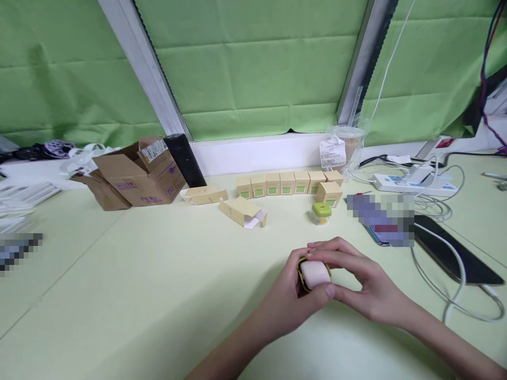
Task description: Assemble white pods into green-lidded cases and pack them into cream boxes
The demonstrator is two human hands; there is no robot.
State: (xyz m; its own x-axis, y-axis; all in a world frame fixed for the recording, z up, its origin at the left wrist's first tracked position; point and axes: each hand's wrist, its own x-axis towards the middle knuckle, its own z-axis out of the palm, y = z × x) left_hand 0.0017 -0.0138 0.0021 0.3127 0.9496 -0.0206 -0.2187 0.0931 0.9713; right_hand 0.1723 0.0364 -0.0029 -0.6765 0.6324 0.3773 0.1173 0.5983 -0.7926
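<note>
Both my hands meet low in the middle of the pale green table (158, 295), closed round one small jar (315, 274) with a pinkish-white body and a yellow-green lid at its left end. My left hand (287, 295) grips the lid end from the left. My right hand (356, 282) wraps over the body from the right, thumb below, fingers on top. The jar lies on its side just above the table. A second small jar with a green lid (320, 212) stands beyond my hands.
A row of several small tan boxes (287, 183) stands at the back. One open tan box (243, 212) lies on its side, another (204, 195) beside a black cylinder (185, 160). Brown cardboard carton (134, 177) left. Power strip (412, 182), cables, a phone (455, 256) right. Plastic cup (348, 148).
</note>
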